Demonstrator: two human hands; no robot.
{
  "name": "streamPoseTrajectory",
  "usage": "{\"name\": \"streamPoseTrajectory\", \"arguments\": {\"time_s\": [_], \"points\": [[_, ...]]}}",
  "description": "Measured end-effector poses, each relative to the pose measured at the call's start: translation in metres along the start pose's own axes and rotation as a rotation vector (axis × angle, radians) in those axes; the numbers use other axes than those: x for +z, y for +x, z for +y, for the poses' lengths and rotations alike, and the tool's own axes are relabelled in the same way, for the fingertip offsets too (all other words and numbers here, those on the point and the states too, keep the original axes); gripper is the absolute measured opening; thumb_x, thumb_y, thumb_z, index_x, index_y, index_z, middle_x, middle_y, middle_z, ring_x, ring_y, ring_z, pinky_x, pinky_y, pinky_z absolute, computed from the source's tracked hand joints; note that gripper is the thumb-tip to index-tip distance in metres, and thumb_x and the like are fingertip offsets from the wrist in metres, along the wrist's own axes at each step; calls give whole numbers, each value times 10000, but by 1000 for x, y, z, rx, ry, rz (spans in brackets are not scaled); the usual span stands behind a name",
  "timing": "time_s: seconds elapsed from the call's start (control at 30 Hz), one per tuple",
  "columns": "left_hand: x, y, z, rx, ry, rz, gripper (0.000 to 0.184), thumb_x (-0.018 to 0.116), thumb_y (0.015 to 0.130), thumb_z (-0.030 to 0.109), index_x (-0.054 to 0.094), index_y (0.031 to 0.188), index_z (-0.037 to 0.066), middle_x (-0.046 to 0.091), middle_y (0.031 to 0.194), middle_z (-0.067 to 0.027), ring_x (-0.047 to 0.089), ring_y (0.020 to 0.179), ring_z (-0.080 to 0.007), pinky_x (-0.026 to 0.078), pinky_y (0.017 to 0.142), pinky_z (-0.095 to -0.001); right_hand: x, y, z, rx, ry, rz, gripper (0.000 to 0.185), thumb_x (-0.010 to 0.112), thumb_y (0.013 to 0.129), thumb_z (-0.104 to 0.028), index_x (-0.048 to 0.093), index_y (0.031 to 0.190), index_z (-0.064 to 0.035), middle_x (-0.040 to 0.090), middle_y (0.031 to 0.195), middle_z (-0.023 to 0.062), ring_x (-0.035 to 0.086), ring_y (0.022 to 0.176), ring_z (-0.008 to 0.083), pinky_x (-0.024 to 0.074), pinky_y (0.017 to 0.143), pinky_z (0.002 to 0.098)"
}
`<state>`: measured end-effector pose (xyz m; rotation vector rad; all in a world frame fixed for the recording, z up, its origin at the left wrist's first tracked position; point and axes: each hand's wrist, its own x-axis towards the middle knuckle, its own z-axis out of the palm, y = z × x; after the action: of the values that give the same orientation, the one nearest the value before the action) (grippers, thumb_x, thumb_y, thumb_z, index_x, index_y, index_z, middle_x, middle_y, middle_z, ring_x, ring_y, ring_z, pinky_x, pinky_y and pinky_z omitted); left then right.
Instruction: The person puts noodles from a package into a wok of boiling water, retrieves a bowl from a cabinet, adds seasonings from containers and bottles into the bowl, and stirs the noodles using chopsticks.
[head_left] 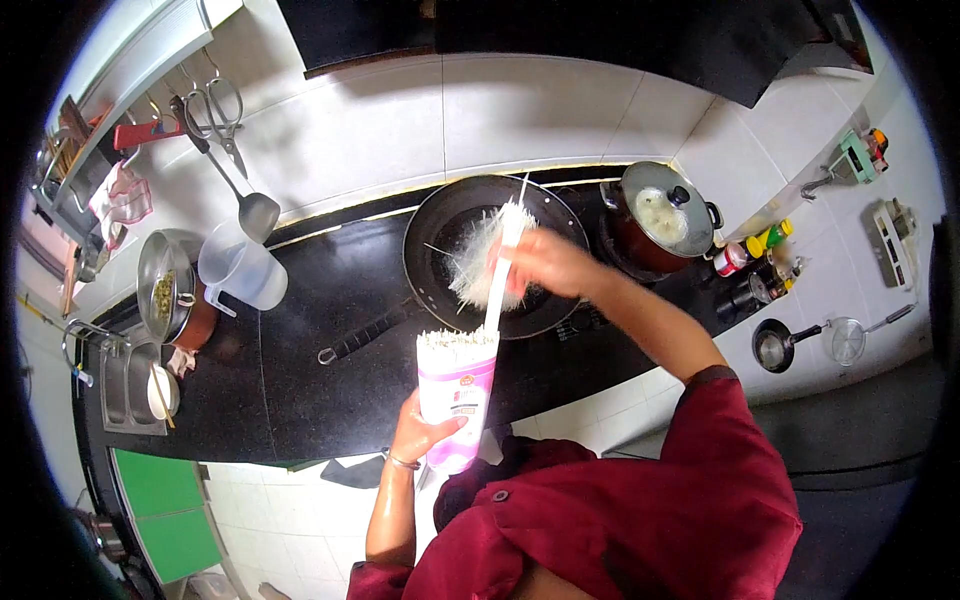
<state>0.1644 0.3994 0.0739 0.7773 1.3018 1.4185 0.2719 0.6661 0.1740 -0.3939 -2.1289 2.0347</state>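
My left hand [420, 432] is wrapped round a pink-and-white packet [458, 400] of thin dry noodles, held upright in front of the counter. Cut or broken noodle ends stick out of its open top. Over the black frying pan [420, 262], my right hand [548, 262] is closed round a straight white bundle of dry noodles [507, 262]. The bundle's lower end reaches the packet's mouth; whether it is still inside I cannot tell. A loose heap of white noodles [470, 278] lies in the pan, partly hidden behind my right hand.
Right of the pan stands a lidded pot [655, 225]. Sauce bottles [735, 258] are beyond it. To the left are a plastic jug [245, 275], a steel pan [165, 290] with green pieces, and a sink [130, 390]. Scissors [215, 112] and a spatula [258, 215] hang above.
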Motion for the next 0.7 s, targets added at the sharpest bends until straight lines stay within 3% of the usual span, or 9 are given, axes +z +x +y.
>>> {"name": "streamPoseTrajectory", "arguments": {"time_s": [0.13, 0.2, 0.4, 0.47, 0.6, 0.67, 0.7], "points": [[2, 11, 4, 23, 40, 29, 446, 701, 611, 17, 497, 1007, -17, 582, 930, -68, 548, 844, -127, 440, 762, -267, -60, 18, -33, -61, 69, 145, 227, 400, 887, -202, 515, 895, -7, 545, 763, 73, 542, 586, 120, 467, 514, 228], [-2, 18, -6, 51, 36, 84, 439, 702, 609, 15, 498, 997, -19, 582, 926, -69, 546, 840, -124, 437, 766, -265, -81, 27, -47, -77, 109, 246, 269, 396, 893, -240, 521, 858, -5, 552, 702, 68, 548, 553, 102, 475, 491, 209], [-17, 9, -19, 35, 34, 143, 446, 697, 608, -1, 489, 1001, -24, 582, 929, -82, 551, 846, -137, 442, 764, -267, -118, 37, -62, -128, -59, 385, 279, 445, 873, -255, 526, 880, 11, 547, 723, 87, 550, 589, 121, 485, 513, 219], [-19, 0, -15, 8, 9, 182, 440, 698, 604, -6, 495, 994, -23, 585, 926, -86, 561, 841, -145, 450, 760, -271, -117, 42, -52, -49, -199, 436, 285, 452, 867, -261, 526, 878, 14, 555, 702, 89, 556, 570, 122, 489, 508, 219], [-19, -8, -12, 5, -38, 206, 416, 697, 605, -12, 509, 976, -21, 592, 908, -85, 569, 826, -147, 457, 752, -274, -114, 60, 8, 128, -62, 420, 381, 479, 847, -325, 507, 922, 47, 554, 709, 113, 567, 589, 152, 512, 536, 266], [-18, -8, -12, 3, -31, 192, 421, 697, 605, -11, 507, 981, -21, 591, 911, -87, 568, 828, -146, 457, 752, -274, -97, 67, 31, 515, -164, 450, 496, 517, 805, -403, 507, 912, 81, 543, 704, 152, 573, 566, 207, 520, 508, 310], [-19, -8, -12, 0, -24, 177, 425, 696, 606, -11, 505, 985, -21, 590, 914, -88, 567, 830, -146, 456, 752, -274, -109, 71, 59, 598, -233, 318, 525, 520, 794, -421, 513, 889, 95, 537, 679, 163, 570, 547, 228, 520, 496, 326]]}}
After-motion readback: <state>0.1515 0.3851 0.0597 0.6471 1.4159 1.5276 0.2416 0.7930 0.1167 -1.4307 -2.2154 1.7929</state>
